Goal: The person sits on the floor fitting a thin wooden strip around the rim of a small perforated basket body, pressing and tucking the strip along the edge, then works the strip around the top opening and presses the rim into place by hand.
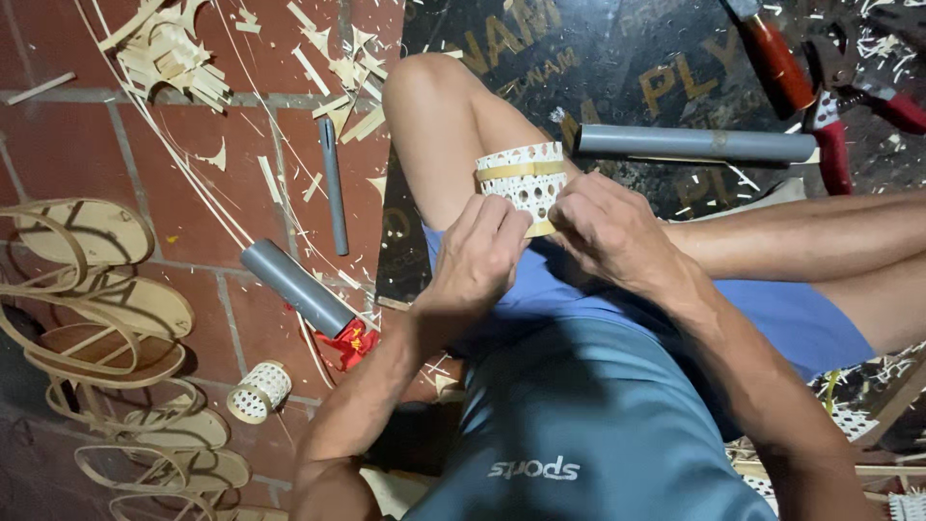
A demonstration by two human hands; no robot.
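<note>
Left hand [482, 253] and right hand [603, 232] both pinching a small woven cane ring [521, 183], pale with a tan band, propped against the bare knee at centre. Three grey pipes: long [694, 144] far right, short thick [297, 287] near left, thin [333, 183] on red tiled floor [58, 145]. Second woven ring [258, 392] near left. Red wrapper [352, 342] beside thick pipe. Black printed sheet [627, 58] far right.

Worn on the head, aimed steeply down from close above at the lap, bent knee [424, 96] and both hands. Took in red tiled floor [193, 183] at left, dark printed board [627, 68] ahead. Single view only.
</note>
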